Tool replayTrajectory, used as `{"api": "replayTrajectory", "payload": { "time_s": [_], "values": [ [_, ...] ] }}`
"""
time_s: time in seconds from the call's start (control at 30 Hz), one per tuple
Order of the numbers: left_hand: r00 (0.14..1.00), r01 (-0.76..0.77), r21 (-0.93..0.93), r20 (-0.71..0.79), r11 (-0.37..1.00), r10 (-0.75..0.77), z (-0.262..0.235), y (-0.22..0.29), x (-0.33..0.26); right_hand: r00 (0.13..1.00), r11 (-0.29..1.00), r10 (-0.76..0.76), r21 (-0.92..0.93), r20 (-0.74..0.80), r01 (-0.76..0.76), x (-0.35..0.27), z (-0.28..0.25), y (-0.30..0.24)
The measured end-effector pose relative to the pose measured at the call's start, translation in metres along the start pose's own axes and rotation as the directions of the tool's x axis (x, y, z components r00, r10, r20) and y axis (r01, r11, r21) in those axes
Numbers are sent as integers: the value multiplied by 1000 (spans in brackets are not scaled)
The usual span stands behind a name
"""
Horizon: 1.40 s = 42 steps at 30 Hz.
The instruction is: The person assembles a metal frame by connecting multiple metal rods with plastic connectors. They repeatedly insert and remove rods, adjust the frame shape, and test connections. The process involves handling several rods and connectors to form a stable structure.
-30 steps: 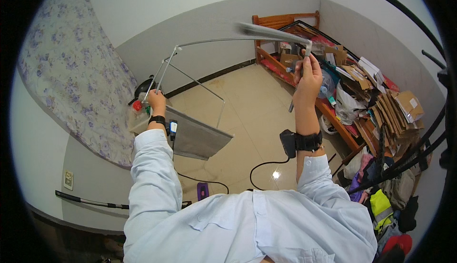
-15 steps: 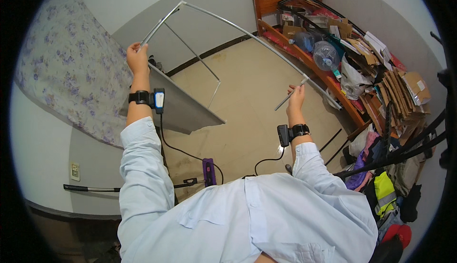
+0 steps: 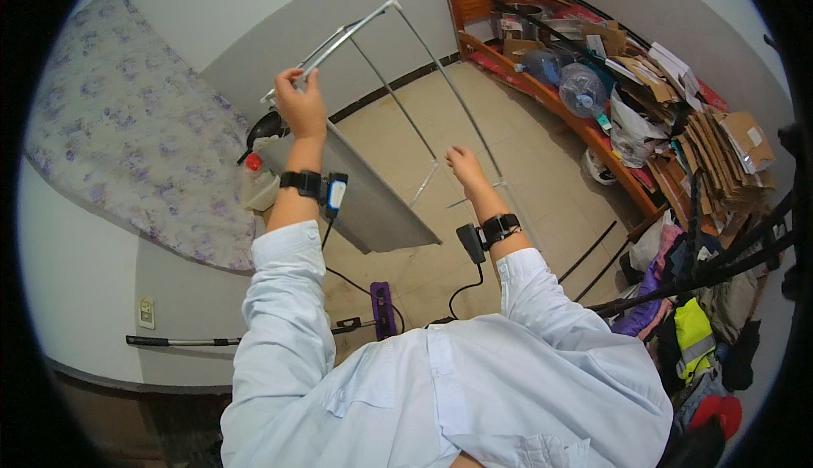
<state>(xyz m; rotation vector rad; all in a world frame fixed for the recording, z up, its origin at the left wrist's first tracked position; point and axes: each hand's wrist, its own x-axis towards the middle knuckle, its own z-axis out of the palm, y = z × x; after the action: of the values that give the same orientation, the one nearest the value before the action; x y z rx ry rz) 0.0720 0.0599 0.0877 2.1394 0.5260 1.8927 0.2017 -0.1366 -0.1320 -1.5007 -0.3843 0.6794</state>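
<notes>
Counting from the middle, with twelve o'clock straight ahead, the pole frame (image 3: pixel 370 19) spans eleven to one; the left hand (image 3: pixel 302 112) is on it near half past ten; the right hand (image 3: pixel 468 171) is beside it at two; the cloth sheet (image 3: pixel 364 197) is just off the middle, toward ten; a big quilt (image 3: pixel 140 150) is against the wall (image 3: pixel 203 299) past nine; the bed (image 3: pixel 483 0) is farther off, one to three, with jugs (image 3: pixel 583 91) and flat cardboard (image 3: pixel 710 161) on it; a clothes heap (image 3: pixel 716 332) is near four; a mop head (image 3: pixel 384 310) is at six.
</notes>
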Motion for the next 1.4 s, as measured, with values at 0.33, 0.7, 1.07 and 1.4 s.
{"api": "replayTrajectory", "payload": {
  "time_s": [0.33, 0.7, 1.07, 1.4],
  "values": [
    [822, -445, -287, 245, 848, 514, -3, 36, -103, 971, 639, -223, 739, -89, 214, 19, -14, -126],
    [748, -304, -396, 465, 866, 475, -43, 24, -152, 936, 491, 191, 855, -295, 170, 56, -43, -71],
    [699, -62, -56, 710, 997, 83, -55, 12, -161, 994, 928, -40, 366, -103, 75, -7, -12, -4],
    [723, -135, -43, 679, 990, 128, -14, 37, -234, 981, 970, -184, 175, 69, 169, -59, -13, -7]
  ]
}}
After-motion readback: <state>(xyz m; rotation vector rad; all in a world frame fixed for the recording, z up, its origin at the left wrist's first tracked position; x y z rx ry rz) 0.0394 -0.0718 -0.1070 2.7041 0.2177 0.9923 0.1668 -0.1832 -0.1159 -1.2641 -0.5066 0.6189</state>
